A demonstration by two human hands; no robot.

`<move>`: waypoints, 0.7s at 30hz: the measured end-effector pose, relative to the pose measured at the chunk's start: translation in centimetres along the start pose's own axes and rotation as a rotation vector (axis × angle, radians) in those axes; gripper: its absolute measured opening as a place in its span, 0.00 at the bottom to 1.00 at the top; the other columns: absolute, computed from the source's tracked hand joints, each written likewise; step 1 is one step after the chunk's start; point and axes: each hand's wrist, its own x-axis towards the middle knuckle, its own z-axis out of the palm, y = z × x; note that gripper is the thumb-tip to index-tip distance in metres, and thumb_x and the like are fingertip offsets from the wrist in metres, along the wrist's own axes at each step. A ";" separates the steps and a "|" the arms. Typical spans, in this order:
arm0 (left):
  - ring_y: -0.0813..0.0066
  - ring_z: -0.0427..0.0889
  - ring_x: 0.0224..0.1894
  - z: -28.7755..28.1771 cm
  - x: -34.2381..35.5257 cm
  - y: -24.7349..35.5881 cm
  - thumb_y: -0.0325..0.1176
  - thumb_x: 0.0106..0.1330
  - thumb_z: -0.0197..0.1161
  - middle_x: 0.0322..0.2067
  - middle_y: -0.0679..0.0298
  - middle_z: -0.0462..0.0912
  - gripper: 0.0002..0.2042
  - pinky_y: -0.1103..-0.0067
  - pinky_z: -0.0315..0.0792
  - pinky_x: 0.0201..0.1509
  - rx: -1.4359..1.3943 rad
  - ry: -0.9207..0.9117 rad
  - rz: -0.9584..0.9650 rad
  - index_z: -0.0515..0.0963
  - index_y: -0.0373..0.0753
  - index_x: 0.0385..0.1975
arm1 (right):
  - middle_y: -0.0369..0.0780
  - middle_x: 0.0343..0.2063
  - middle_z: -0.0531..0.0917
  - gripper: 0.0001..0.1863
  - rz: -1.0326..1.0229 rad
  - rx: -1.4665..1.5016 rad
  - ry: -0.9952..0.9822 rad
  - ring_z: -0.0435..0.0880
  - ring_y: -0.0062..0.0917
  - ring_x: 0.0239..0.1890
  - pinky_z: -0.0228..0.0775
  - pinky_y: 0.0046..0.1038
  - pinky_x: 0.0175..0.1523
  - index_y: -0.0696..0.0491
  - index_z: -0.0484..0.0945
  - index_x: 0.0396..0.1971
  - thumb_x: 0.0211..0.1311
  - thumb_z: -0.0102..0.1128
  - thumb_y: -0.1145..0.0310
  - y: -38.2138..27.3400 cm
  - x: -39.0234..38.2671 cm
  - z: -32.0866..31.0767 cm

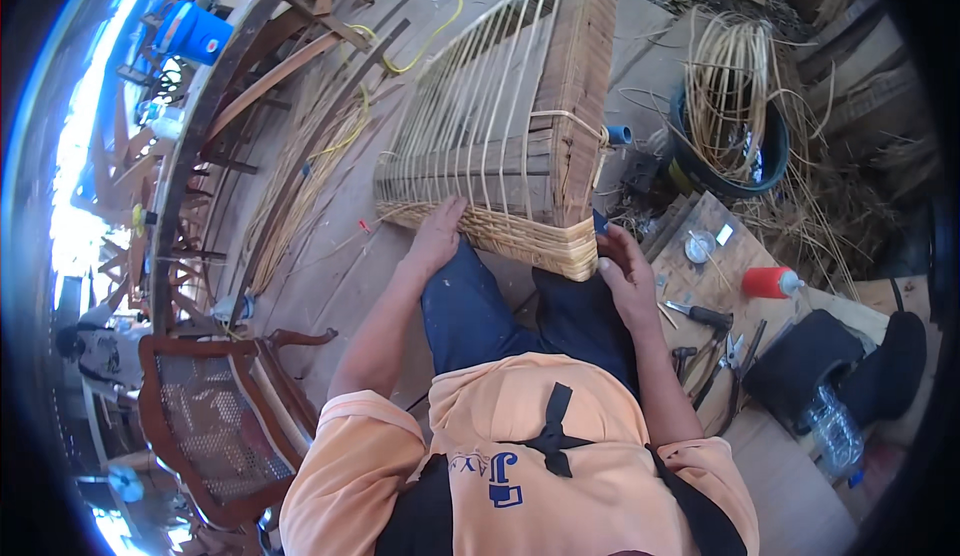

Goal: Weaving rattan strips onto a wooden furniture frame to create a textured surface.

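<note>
A wooden frame [577, 86] leans up from my lap. Pale rattan strands [480, 106] run lengthwise across it, and tightly woven rattan [545, 246] wraps its near end. My left hand [438, 236] grips the left part of that woven edge, its fingertips partly out of sight. At the near right corner, my right hand [628, 271] has curled fingers, with the thumb against the weave; some fingers are hidden behind the corner. One strand is looped round the right-hand beam partway up.
A dark bucket [680, 156] holds coiled rattan [735, 96] at the far right. On a board to my right are a red bottle [768, 282], a hammer [700, 314] and pliers [735, 349]. Long strands [300, 191] lie on the plank floor, left. A cane-panelled chair [215, 411] stands near left.
</note>
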 end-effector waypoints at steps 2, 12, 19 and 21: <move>0.48 0.64 0.59 1.2 -0.2 -1.3 0.19 0.52 0.49 0.58 0.46 0.63 0.29 0.63 0.61 0.61 -0.007 0.009 0.038 0.61 0.38 0.59 | 0.43 0.52 0.72 0.27 -0.001 0.019 -0.037 0.70 0.26 0.55 0.59 0.27 0.61 0.61 0.59 0.59 0.60 0.52 0.77 0.2 0.0 1.0; 0.53 0.62 0.62 -0.4 0.2 -2.0 0.20 0.54 0.48 0.58 0.47 0.65 0.27 0.67 0.58 0.65 -0.086 -0.084 0.032 0.62 0.39 0.59 | 0.40 0.51 0.73 0.26 -0.002 -0.131 0.006 0.70 0.24 0.55 0.58 0.26 0.61 0.59 0.61 0.58 0.58 0.51 0.79 1.0 -0.2 1.5; 0.53 0.64 0.60 0.2 -0.7 -7.1 0.15 0.51 0.43 0.56 0.49 0.66 0.26 0.71 0.59 0.64 -0.275 0.136 -0.169 0.68 0.39 0.54 | 0.39 0.49 0.74 0.24 0.025 -0.149 0.107 0.72 0.22 0.52 0.62 0.24 0.58 0.60 0.62 0.58 0.60 0.51 0.79 1.3 -0.9 1.6; 0.53 0.66 0.59 -0.4 0.9 -6.5 0.16 0.51 0.45 0.56 0.49 0.66 0.24 0.70 0.64 0.60 -0.294 -0.030 -0.174 0.70 0.37 0.51 | 0.39 0.49 0.74 0.24 0.040 -0.142 0.138 0.72 0.22 0.52 0.62 0.24 0.58 0.60 0.63 0.57 0.60 0.50 0.79 0.8 -1.0 1.1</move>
